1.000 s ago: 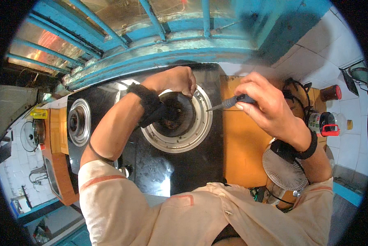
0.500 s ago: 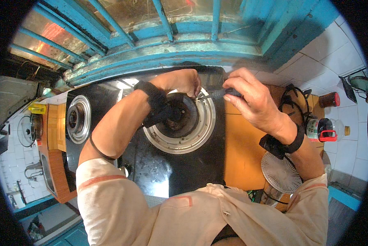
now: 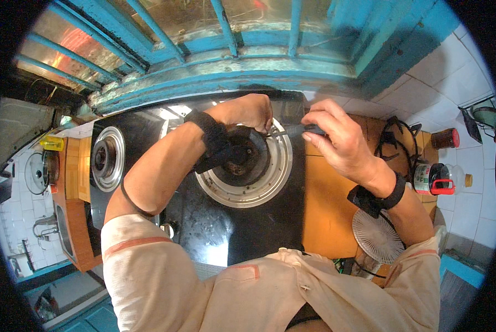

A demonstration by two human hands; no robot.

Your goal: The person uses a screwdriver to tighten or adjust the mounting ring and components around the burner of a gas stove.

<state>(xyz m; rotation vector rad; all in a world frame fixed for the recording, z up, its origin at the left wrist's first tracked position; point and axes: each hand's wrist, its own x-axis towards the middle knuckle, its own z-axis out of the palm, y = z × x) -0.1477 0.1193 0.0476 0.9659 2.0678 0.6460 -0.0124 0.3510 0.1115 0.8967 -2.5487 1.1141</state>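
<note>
My right hand (image 3: 339,135) grips the dark handle of a screwdriver (image 3: 314,130) between thumb and fingers. Its shaft points left, with the tip at the far right of the burner (image 3: 248,182), a black round centre in a wide silvery ring. My left hand (image 3: 253,112) reaches over the burner with its fingers curled down beside the tip. What those fingers pinch, if anything, is hidden. Dark specks dot the silvery ring. Part of the burner lies under my left forearm and its black wristband.
A second burner (image 3: 108,159) sits at the left of the black glass hob (image 3: 195,232). Right of it, on the orange tiled counter (image 3: 325,205), are a black pan support (image 3: 397,138), a ribbed clear plate (image 3: 376,235), a red-lidded jar (image 3: 444,138) and a bottle (image 3: 436,178). Blue window bars rise behind.
Both hands stay almost in place. My right fingers have shifted slightly on the screwdriver handle, and the view has moved a little.
</note>
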